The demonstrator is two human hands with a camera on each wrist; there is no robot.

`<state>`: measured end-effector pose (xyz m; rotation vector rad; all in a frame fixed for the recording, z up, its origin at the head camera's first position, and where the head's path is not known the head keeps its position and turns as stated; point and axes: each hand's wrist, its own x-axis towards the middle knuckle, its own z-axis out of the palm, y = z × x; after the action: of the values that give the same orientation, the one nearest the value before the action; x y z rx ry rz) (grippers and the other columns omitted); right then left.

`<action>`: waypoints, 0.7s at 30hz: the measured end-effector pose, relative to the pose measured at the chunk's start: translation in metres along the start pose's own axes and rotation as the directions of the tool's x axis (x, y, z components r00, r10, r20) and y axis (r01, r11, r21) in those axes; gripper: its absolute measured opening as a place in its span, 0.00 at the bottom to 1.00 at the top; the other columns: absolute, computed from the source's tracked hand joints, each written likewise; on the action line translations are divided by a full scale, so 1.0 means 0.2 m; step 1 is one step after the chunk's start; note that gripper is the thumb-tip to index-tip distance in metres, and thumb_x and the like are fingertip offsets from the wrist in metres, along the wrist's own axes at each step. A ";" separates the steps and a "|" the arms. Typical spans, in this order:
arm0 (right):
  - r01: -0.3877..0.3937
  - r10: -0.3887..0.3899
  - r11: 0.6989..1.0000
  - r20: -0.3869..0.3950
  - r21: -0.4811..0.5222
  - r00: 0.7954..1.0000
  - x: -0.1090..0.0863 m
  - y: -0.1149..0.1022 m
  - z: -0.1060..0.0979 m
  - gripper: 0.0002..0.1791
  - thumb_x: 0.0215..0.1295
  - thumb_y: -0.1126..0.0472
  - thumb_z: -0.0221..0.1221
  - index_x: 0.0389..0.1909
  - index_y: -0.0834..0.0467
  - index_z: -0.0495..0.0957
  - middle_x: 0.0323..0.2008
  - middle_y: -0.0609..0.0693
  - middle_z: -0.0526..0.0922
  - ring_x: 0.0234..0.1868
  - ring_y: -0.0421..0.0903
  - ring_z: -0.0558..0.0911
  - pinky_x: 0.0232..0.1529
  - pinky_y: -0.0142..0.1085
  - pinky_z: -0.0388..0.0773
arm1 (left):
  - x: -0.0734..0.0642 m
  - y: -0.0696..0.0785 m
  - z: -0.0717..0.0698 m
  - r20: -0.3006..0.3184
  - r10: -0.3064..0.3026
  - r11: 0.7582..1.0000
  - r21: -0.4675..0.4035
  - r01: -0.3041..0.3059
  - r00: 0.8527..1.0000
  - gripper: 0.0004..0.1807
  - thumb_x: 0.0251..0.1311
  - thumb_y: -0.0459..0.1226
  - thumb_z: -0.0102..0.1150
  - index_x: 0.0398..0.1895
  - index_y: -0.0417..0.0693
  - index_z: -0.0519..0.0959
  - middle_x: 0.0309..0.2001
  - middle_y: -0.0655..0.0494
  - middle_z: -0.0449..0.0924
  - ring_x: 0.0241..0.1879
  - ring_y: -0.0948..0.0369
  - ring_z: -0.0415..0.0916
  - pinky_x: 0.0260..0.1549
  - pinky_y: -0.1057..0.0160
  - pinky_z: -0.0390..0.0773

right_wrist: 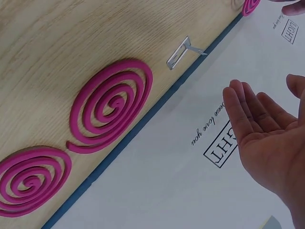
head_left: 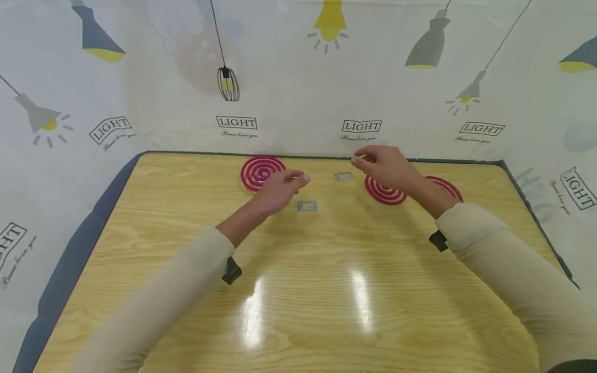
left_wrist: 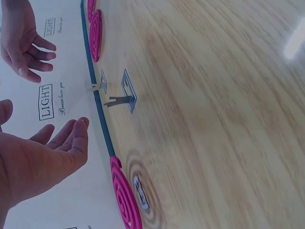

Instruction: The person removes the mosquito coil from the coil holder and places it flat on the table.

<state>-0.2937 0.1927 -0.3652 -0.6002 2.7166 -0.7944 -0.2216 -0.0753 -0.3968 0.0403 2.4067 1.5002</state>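
My left hand hovers over the table's far side with fingers relaxed and nothing in them. Beside it a pink mosquito coil sits raised on a small metal stand, as the left wrist view shows. Just right of that hand another metal coil stand lies flat, its prong bent upward. A further stand, prong also raised, is nearer the back edge. My right hand, empty with loosely bent fingers, is held above a second pink coil. A third coil lies alongside that one, partly hidden by the right forearm in the head view.
The wooden table spreads toward me, with light glare on its surface. White sheeting printed with lamps rises behind and at both sides, and a dark blue border runs along the table's back edge.
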 end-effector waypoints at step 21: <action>-0.002 -0.009 0.997 0.137 0.082 0.991 0.17 -0.25 0.09 0.32 0.73 0.38 0.45 0.64 0.56 0.72 0.52 0.54 0.80 0.49 0.51 0.83 0.49 0.45 0.81 | -0.16 -0.11 -0.31 -0.104 0.022 0.993 0.120 -0.009 0.994 0.34 0.71 0.58 0.42 0.70 0.44 0.65 0.70 0.47 0.66 0.71 0.49 0.59 0.70 0.49 0.59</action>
<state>-0.3030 0.1310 -0.3564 -0.6180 2.5462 -0.8296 -0.2045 -0.1452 -0.3835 0.0056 2.5834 1.3960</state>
